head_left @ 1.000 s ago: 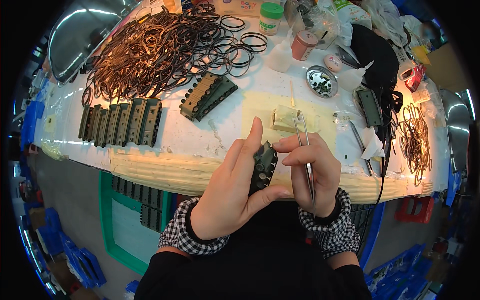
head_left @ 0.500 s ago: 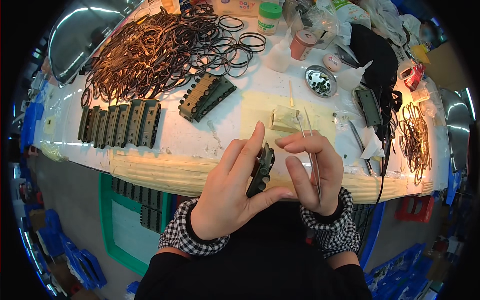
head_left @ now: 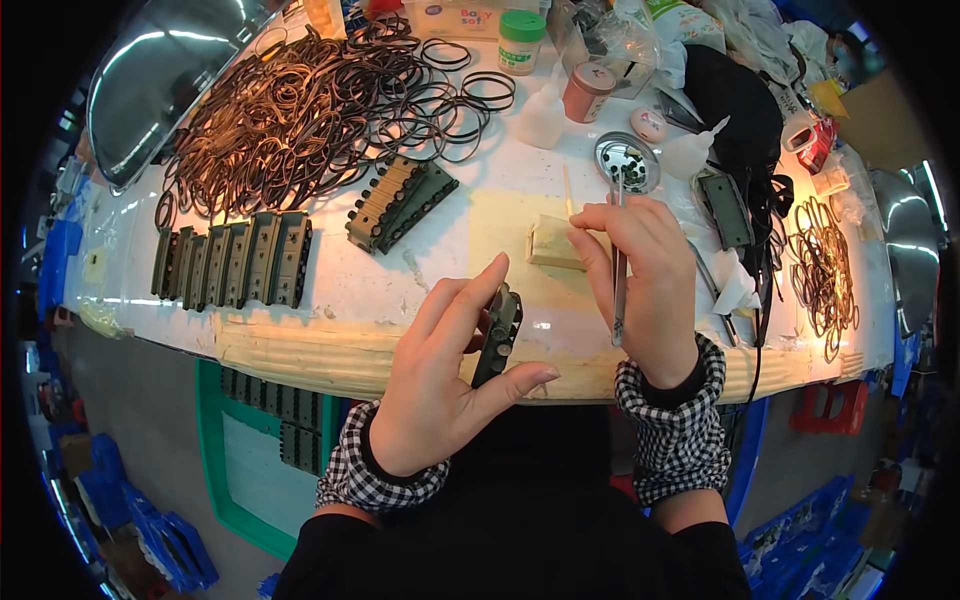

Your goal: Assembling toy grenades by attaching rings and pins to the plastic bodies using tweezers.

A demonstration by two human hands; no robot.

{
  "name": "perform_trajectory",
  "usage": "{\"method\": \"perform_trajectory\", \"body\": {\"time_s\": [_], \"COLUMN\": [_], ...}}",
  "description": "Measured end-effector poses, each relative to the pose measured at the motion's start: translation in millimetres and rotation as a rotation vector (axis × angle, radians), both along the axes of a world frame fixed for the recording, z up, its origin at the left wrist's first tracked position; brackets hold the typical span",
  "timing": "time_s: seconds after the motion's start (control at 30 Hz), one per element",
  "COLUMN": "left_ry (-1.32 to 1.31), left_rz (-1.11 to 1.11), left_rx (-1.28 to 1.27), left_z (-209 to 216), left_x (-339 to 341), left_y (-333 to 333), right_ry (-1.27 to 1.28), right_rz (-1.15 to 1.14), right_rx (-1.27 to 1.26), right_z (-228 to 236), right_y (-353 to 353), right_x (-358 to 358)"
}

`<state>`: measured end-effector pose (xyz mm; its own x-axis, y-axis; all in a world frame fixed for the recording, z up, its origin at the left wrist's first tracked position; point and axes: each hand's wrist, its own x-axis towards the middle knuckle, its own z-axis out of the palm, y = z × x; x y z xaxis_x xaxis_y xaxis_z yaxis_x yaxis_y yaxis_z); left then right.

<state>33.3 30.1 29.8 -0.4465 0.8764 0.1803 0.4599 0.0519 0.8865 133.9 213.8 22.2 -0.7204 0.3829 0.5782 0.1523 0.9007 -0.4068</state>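
Observation:
My left hand holds a dark green model tank hull part with small wheels along its edge, tilted on its side between thumb and fingers. The fingers hide part of it. Metal tweezers are gripped in my right hand, pointing away from me. Their tips reach the near side of a round metal dish that holds small dark green parts. Whether the tips grip a part is too small to tell. A tape-covered block lies just left of my right hand.
Several green hull parts stand in a row at the left, with two more near a heap of dark rubber bands. White squeeze bottles, a pink tin and a black cable are farther right. Padding lines the table edge.
My right hand has moved away from the hull part, up and to the right, bringing the tweezers to the metal dish. The left hand still holds the hull part.

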Motion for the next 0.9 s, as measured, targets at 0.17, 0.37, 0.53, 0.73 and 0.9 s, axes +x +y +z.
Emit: {"method": "perform_trajectory", "body": {"time_s": [0.17, 0.37, 0.53, 0.73, 0.9], "left_ry": [-0.044, -0.082, -0.091, -0.093, -0.108], "left_rz": [-0.014, -0.094, -0.1, -0.098, -0.099], "left_rx": [0.024, 0.017, 0.028, 0.03, 0.03], "left_z": [0.9, 5.2, 2.8, 2.3, 2.1], "left_x": [0.4, 0.1, 0.0, 0.5, 0.7], "left_y": [-2.1, -1.8, -2.5, -2.8, -3.1], "right_ry": [0.236, 0.359, 0.322, 0.307, 0.286], "right_rz": [0.056, 0.388, 0.448, 0.418, 0.413], "right_rx": [-0.046, -0.732, -0.803, -0.716, -0.684], "right_z": [14.5, 5.6, 0.9, 1.3, 1.1], "right_y": [-11.9, -31.4, -29.7, -30.5, -30.5], "right_x": [3.8, 6.0, 6.6, 6.1, 6.1]}}
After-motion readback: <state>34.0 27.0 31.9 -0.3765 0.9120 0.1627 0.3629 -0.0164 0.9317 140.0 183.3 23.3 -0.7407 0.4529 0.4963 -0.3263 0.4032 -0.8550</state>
